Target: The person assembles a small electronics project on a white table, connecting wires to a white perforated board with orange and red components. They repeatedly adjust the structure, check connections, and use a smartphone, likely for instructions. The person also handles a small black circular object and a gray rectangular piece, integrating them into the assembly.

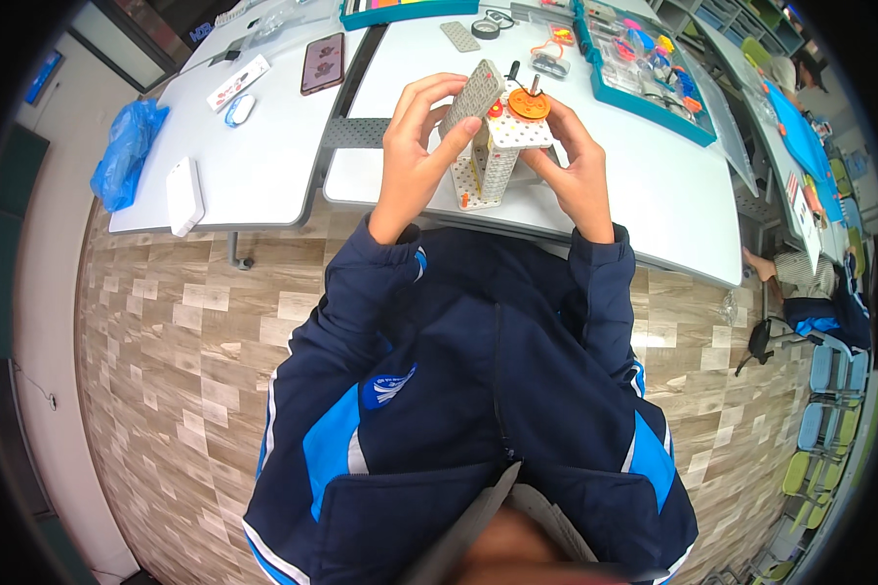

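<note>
Mid-assembly: left hand pinches grey perforated plate against white tower, right hand clasping it; alignment likely needed next.

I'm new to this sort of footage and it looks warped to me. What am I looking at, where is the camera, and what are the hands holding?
The camera sits on a person's head and looks down, so straight edges bend near the rim. The dark blue sleeves rising from below are that person's own arms. The left hand pinches a grey perforated plate against a small white perforated tower, which the right hand steadies. An orange disc with a peg sits on top. On the white tables lie a phone, a white box, a blue plastic bag and a teal parts tray.
</note>
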Action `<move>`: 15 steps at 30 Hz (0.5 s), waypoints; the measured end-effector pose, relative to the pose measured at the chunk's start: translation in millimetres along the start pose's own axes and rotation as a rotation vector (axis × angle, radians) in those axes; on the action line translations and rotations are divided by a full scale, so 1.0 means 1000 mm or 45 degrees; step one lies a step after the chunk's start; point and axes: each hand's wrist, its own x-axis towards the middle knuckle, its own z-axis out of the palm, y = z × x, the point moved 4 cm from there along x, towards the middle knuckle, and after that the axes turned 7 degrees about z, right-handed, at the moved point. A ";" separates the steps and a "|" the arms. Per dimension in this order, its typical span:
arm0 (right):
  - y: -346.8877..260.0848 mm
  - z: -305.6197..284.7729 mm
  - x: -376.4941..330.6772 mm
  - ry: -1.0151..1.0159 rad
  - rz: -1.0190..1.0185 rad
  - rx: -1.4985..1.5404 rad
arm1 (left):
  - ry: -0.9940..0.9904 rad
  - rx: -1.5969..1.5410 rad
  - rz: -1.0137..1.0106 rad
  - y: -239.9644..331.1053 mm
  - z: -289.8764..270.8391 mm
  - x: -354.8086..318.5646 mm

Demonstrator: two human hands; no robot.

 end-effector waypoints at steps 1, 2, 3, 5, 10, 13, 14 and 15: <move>0.000 0.000 0.000 -0.001 -0.002 0.004 | -0.005 0.018 0.015 0.002 0.001 0.003; 0.000 0.000 0.000 -0.001 -0.003 0.006 | -0.011 0.034 0.030 0.004 0.003 0.006; 0.000 -0.001 0.000 -0.001 -0.004 0.006 | -0.046 0.121 0.100 0.007 0.004 0.011; 0.001 -0.001 0.000 -0.003 -0.008 0.011 | -0.116 0.296 0.239 0.013 0.005 0.022; 0.003 -0.001 -0.001 0.005 0.008 0.015 | -0.093 0.406 0.346 0.018 0.002 0.043; 0.004 -0.001 -0.001 0.013 0.002 -0.003 | -0.037 0.366 0.248 0.012 -0.007 0.041; 0.004 -0.001 0.000 0.015 -0.002 -0.007 | -0.029 0.366 0.195 0.010 -0.012 0.036; 0.004 -0.001 -0.001 0.017 -0.004 -0.010 | -0.023 0.367 0.141 0.008 -0.016 0.029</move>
